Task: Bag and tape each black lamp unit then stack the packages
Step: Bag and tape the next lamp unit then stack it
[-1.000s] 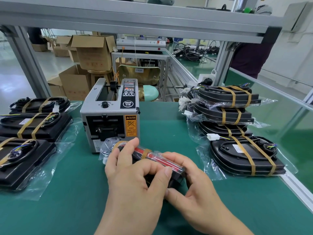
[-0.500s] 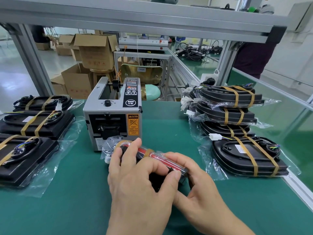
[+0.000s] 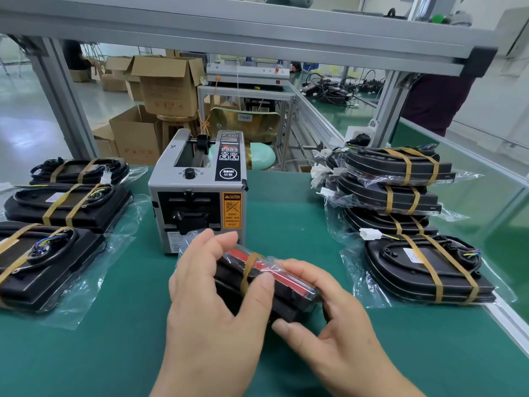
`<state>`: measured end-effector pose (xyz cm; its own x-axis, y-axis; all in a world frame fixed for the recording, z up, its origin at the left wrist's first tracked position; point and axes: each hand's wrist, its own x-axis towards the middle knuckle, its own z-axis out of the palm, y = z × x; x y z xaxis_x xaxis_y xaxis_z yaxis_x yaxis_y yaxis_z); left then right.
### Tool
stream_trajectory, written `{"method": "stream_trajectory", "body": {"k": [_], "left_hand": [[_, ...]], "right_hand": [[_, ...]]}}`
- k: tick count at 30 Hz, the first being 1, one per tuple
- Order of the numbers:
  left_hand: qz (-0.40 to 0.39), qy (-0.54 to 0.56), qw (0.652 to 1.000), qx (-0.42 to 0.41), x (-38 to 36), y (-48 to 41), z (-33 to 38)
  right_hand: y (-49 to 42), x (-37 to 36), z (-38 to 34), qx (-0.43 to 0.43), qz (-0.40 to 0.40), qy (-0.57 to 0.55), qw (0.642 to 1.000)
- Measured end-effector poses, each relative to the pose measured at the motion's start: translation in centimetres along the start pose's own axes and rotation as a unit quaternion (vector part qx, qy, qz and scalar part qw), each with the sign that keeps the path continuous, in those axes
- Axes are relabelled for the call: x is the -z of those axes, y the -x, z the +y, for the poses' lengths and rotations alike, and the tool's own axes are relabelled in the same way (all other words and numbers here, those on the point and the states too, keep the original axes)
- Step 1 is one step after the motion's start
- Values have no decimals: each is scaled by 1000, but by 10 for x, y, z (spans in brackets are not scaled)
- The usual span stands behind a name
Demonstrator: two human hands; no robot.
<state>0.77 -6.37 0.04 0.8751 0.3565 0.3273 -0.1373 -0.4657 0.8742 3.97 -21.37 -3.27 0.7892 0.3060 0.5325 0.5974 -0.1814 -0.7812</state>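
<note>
A bagged black lamp unit point(image 3: 286, 296) with a red lens and a brown tape band stands on its edge in front of the tape dispenser point(image 3: 200, 193). My left hand point(image 3: 217, 305) holds its near side, thumb on the tape band and fingers over the top. From the right, my right hand point(image 3: 329, 319) grips the unit's end, fingers over the top and thumb below. A stack of taped packages point(image 3: 392, 190) sits at the right, with one more package point(image 3: 423, 267) in front of it.
Three taped bagged units point(image 3: 65, 204) lie at the left on the green mat point(image 3: 86, 353). An aluminium frame post point(image 3: 63, 96) and crossbar stand behind. Cardboard boxes point(image 3: 169, 84) are on the floor beyond. The table's metal edge point(image 3: 509, 325) runs along the right.
The lamp unit has been tilted up on its edge, showing more of its black side. My left thumb has slid onto the tape band, and my right fingers have moved to the unit's end.
</note>
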Motion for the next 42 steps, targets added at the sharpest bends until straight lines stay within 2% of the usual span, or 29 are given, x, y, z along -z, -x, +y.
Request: {"method": "stream_trajectory", "body": {"k": [12, 15, 21, 23, 26, 29, 32, 34, 36, 39, 42], "left_hand": [[-33, -12, 999, 10, -12, -4, -9], [-12, -16, 1000, -7, -11, -11, -15], [-13, -55, 996, -71, -1, -21, -18], [-28, -57, 996, -70, 12, -31, -18], [-87, -85, 992, -42, 34, -47, -26], [-157, -119, 980, -22, 48, -59, -38], [-249, -52, 966, -36, 52, -66, -46], [-278, -25, 960, -37, 50, -70, -47], [-280, -13, 959, -50, 49, -73, -43], [-235, -36, 966, -99, 52, -75, -29], [-212, 19, 969, -128, 59, -77, -16]], "right_hand": [[0, -5, -6, -9, 19, -3, 1000], [0, -5, -5, -8, 16, -3, 1000], [0, -3, 3, -6, 18, 2, 1000], [1, 0, 5, -29, 10, -7, 999], [-1, 7, 3, -83, 14, -51, 995], [-6, 18, 3, -95, 71, -142, 983], [-6, 28, 7, -123, 112, -224, 960], [-6, 32, 7, -155, 110, -282, 940], [-7, 34, 7, -187, 118, -314, 923], [-10, 38, 0, -198, 133, -360, 902], [-12, 41, -6, -210, 118, -402, 884]]}}
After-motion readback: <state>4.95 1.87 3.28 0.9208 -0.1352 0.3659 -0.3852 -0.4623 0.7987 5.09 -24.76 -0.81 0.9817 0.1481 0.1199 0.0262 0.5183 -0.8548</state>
